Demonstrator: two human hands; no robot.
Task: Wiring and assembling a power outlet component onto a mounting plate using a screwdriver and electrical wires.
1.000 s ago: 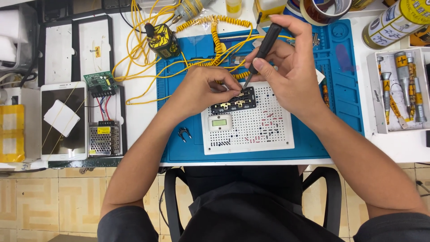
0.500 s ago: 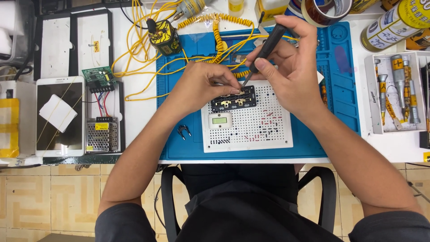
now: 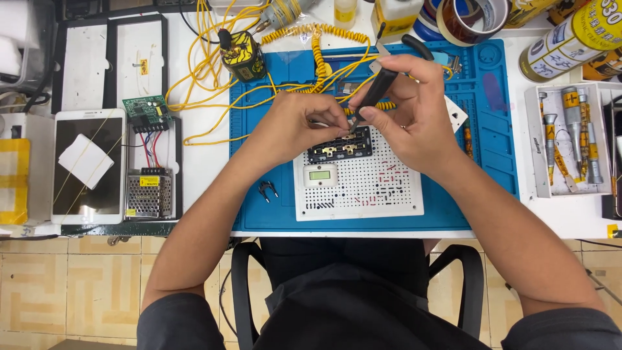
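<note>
Little shifted: black tool [image 3: 374, 91] between right-hand fingers [image 3: 370, 114], tip on black part [image 3: 340, 145].

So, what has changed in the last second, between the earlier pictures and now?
Very little changed. The right hand lowered the dark tool a bit, its top leaning less far to the right; the tip stays at the black part. The left hand still pinches at the same spot. The white perforated board and blue mat did not move.
</note>
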